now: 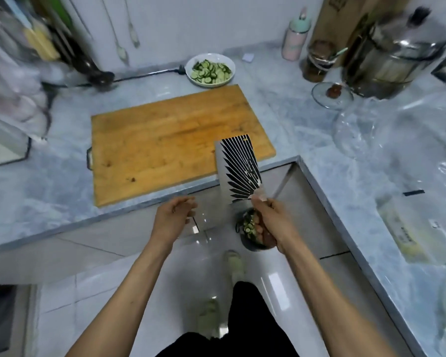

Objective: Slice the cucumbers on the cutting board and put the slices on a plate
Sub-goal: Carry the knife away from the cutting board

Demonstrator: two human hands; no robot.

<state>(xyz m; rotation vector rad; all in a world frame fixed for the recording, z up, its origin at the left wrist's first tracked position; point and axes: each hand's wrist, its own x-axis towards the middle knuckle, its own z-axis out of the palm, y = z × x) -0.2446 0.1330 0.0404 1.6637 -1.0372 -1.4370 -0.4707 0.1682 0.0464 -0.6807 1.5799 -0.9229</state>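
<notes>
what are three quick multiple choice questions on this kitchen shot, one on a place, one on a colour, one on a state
1. Where is the plate of cucumber slices?
A. on the cutting board
B. on the counter behind the cutting board
C. on the floor

2. What colour is the cutting board?
A. white
B. green
C. orange-brown wood

3. What is the right hand doing?
A. gripping the cleaver
B. resting flat on the counter
C. holding the plate

Answers:
1 B, it sits past the board's far edge.
2 C, wood grain shows.
3 A, fingers wrap the handle; the left hand holds nothing.
</notes>
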